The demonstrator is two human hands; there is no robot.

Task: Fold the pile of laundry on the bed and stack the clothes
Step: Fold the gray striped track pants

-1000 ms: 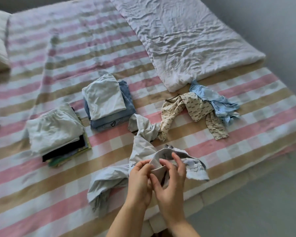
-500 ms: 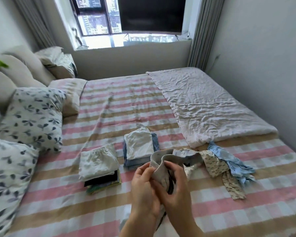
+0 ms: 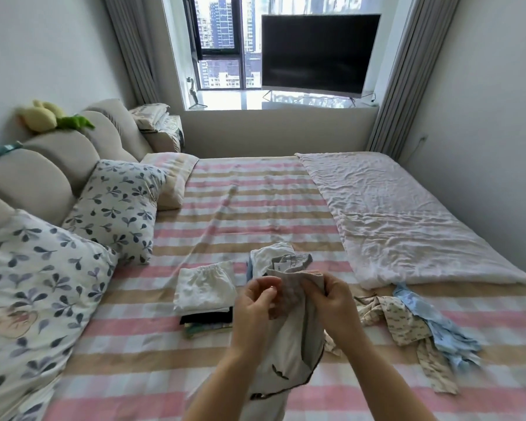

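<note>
I hold a light grey garment [image 3: 289, 338] up in front of me above the striped bed [image 3: 255, 208]. My left hand [image 3: 257, 302] and my right hand [image 3: 331, 299] both pinch its waistband, close together, and the cloth hangs down between my forearms. Behind it on the bed sit two folded stacks: a white-topped stack [image 3: 205, 287] over dark items on the left, and a second stack [image 3: 268, 256] mostly hidden by the garment. A patterned cream garment [image 3: 398, 320] and a light blue garment [image 3: 438, 323] lie crumpled to the right.
A folded pale quilt [image 3: 407, 220] covers the bed's right side. Leaf-print pillows [image 3: 116, 205] and a padded headboard [image 3: 43, 165] line the left. A TV [image 3: 316, 53] stands on the window sill. Walls close in on the right.
I have lifted the grey garment off the bed and raised it in front of me. My view has tilted up from the bed to the whole room.
</note>
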